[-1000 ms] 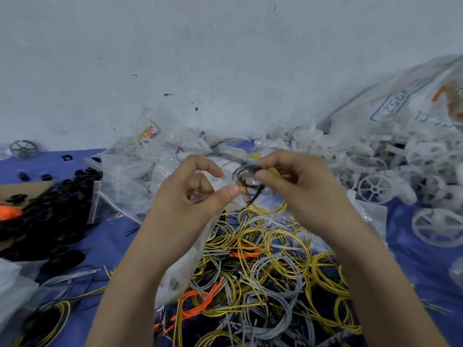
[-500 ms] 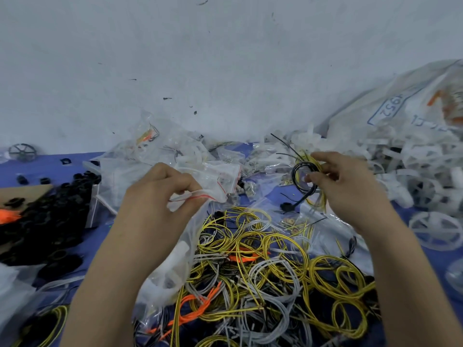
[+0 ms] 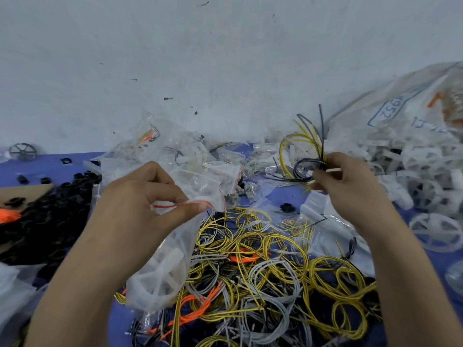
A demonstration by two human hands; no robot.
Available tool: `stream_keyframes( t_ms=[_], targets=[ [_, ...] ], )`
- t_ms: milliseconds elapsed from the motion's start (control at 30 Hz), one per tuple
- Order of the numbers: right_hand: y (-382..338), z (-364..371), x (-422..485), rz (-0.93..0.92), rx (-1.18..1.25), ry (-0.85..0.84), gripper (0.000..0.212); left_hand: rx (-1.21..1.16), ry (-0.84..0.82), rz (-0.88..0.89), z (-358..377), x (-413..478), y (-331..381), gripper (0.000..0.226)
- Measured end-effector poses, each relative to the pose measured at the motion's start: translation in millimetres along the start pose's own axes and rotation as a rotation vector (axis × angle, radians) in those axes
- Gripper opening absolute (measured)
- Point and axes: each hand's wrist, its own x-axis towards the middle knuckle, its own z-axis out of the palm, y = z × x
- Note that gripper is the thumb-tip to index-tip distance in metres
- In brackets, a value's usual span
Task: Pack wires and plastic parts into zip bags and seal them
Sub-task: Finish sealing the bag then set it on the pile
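Left hand [image 3: 150, 204]: raised over the left-centre of the surface [image 3: 45, 161], fingers curled.
Left grip: thumb and forefinger pinch the red-striped mouth of a clear zip bag [image 3: 155, 284].
Zip bag: hangs from the left hand, its lower end on the wire pile [image 3: 263, 271]; a white plastic part [image 3: 172, 256] shows through the film.
Right hand [image 3: 350, 191]: raised to the right of the bag, apart from the left hand.
Right grip: narrow, fingers closed round a wire bundle [image 3: 305, 166].
Wire bundle: black and yellow loops, loose ends pointing up towards the wall [image 3: 225, 58].
Wire pile: yellow, grey, orange and black coils, loose on the blue surface below both hands.
Black parts [image 3: 50, 216]: heaped at the left edge.
White plastic wheels [image 3: 426, 186]: heaped at the right, in front of a large printed sack [image 3: 413, 108].
Bag heap [image 3: 190, 156]: clear bags behind the hands, against the wall.
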Motion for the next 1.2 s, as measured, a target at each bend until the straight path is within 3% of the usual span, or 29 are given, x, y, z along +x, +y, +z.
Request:
stream_keyframes(
  t_ms=[267, 500, 633, 833, 933, 1033, 1200],
  targets=[
    [7.1, 6.2, 3.5, 0.06, 0.332, 0.031, 0.012, 0.027, 0.035, 0.034, -2.7, -0.5, 1.2, 0.013],
    [-18.7, 12.5, -8.0, 0.206, 1.089, -0.102, 0.021, 0.019, 0.014, 0.093, 0.1, -3.5, 9.0, 0.031],
    [-45.1, 30.7, -23.4, 0.28, 1.431, -0.328, 0.011, 0.004, -0.078, 0.139, 14.0, -1.9, 22.0, 0.03],
    [-51.6, 57.3, -38.1, 0.194, 1.301, -0.696, 0.028, -0.174, -0.151, 0.148, 15.1, -4.5, 26.7, 0.015],
    [-47.6, 59.8, -38.3, 0.159, 1.293, -0.755, 0.016, -0.123, -0.17, 0.122, 13.0, -3.9, 21.9, 0.022],
    [-47.2, 59.8, -39.2, 0.055, 1.231, -0.799, 0.036, -0.131, -0.161, 0.102, 13.1, -3.3, 20.9, 0.016],
    [-42.4, 61.8, -37.0, 0.05, 1.076, -0.725, 0.012, -0.155, -0.171, 0.111, 11.7, -3.3, 22.8, 0.028]
  ],
)
